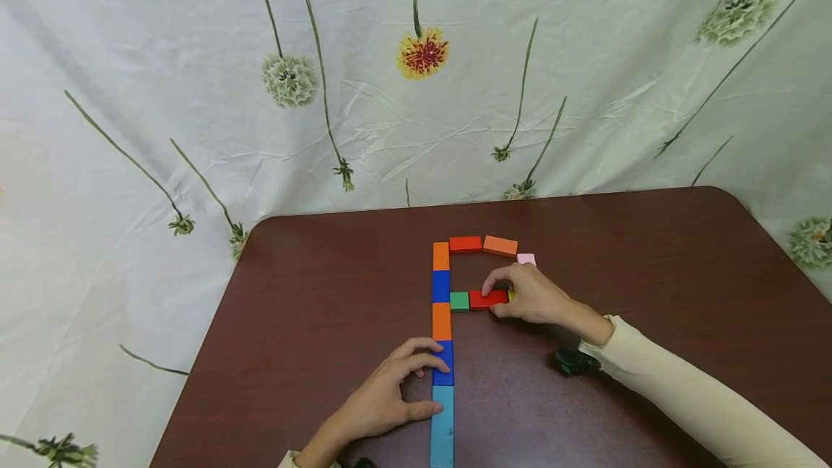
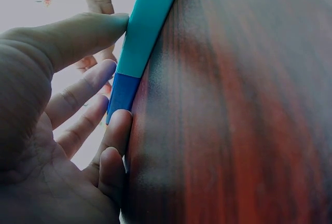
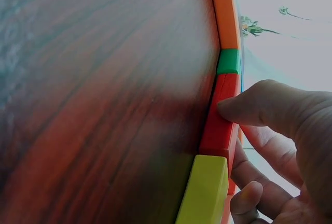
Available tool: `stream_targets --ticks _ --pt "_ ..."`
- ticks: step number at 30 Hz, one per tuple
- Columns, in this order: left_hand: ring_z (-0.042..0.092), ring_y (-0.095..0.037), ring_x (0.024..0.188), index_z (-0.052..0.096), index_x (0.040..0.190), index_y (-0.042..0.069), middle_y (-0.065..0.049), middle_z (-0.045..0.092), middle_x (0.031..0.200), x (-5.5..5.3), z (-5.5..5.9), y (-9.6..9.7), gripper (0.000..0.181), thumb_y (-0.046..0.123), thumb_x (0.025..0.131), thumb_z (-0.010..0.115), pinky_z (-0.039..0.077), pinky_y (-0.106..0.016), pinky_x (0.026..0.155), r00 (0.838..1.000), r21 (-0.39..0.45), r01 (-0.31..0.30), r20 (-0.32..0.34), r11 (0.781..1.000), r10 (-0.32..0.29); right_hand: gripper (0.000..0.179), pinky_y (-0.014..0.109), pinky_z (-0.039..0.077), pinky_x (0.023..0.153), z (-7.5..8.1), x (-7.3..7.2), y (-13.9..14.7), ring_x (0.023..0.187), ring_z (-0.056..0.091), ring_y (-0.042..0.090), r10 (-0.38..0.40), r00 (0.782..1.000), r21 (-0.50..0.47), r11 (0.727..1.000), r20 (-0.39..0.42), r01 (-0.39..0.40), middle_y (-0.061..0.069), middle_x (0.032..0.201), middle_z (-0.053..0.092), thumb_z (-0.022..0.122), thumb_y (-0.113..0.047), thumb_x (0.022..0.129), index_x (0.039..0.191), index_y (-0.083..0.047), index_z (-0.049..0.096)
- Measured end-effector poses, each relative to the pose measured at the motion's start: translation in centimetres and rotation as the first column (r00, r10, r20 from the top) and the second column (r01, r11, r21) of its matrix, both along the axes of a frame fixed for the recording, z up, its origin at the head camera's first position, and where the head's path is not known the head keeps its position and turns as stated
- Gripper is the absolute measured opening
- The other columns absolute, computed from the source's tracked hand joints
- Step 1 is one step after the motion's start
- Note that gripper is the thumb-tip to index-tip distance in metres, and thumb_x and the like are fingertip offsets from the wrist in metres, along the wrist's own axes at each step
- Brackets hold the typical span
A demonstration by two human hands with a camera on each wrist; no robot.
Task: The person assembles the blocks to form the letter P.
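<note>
A column of wooden blocks runs up the table, with a teal block [image 1: 442, 428] nearest, then a blue block [image 1: 445, 375] and an orange block [image 1: 441, 321]. My left hand [image 1: 390, 392] rests beside this column, thumb tip against the teal block and relaxed fingertips at the blue one. To the column's right, a green block [image 1: 459, 301] adjoins a red block [image 1: 484, 300]. My right hand [image 1: 536, 295] pinches that red block between thumb and fingers. A yellow block [image 3: 203, 190] sits at the red block's other end, mostly hidden by the hand in the head view.
Higher in the column are another blue block [image 1: 440, 286] and orange block [image 1: 440, 256]. A second red block [image 1: 465, 245], a slanted orange block [image 1: 500, 245] and a pink block [image 1: 526, 258] curve rightward. A dark object [image 1: 575, 362] shows beneath the right wrist. Flowered cloth [image 1: 390, 136] hangs behind the table.
</note>
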State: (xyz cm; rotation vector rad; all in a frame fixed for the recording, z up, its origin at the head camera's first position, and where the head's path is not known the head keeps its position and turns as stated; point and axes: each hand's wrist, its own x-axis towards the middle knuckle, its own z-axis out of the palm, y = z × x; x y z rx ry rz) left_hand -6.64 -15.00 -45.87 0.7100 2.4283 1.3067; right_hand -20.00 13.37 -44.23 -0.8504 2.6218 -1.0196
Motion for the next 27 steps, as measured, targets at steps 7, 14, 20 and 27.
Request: stream_targets --ticks 7,14,20,27 --pt "0.051 -0.011 0.117 0.065 0.119 0.03 0.008 0.047 0.144 0.08 0.06 0.02 0.037 0.029 0.086 0.081 0.048 -0.026 0.095 1.0 -0.003 -0.002 0.011 1.0 0.002 0.019 0.022 0.027 0.05 -0.05 0.07 -0.01 0.051 0.037 0.01 -0.005 1.0 0.019 1.0 -0.009 0.005 -0.006 0.055 0.038 0.08 -0.009 0.077 0.092 -0.017 0.074" --pt "0.05 -0.012 0.119 0.065 0.12 0.029 0.007 0.046 0.145 0.05 0.06 0.04 0.037 0.028 0.086 0.081 0.048 -0.026 0.095 1.0 -0.002 0.001 0.006 1.0 -0.001 0.019 0.022 0.029 0.051 -0.12 0.07 0.02 0.053 0.038 0.01 -0.004 1.0 0.012 1.0 -0.008 0.004 -0.006 0.057 0.04 0.079 -0.008 0.076 0.092 -0.017 0.074" --pt "0.051 -0.012 0.119 0.065 0.12 0.029 0.008 0.046 0.145 0.03 0.08 0.05 0.037 0.028 0.086 0.081 0.048 -0.027 0.095 1.0 -0.003 0.001 0.009 1.0 -0.001 0.019 0.022 0.029 0.052 -0.15 0.01 0.07 0.056 0.039 0.011 -0.003 1.0 0.013 1.0 0.0 0.003 -0.006 0.06 0.043 0.079 -0.008 0.077 0.093 -0.016 0.074" --pt "0.051 -0.012 0.118 0.065 0.12 0.029 0.008 0.046 0.144 -0.01 0.03 0.04 0.038 0.028 0.085 0.081 0.048 -0.027 0.095 1.0 0.001 0.002 0.009 1.0 -0.002 0.018 0.022 0.03 0.053 -0.14 0.0 0.13 0.058 0.04 0.012 -0.002 1.0 0.011 1.0 -0.003 0.002 -0.005 0.063 0.048 0.079 -0.008 0.077 0.093 -0.016 0.074"
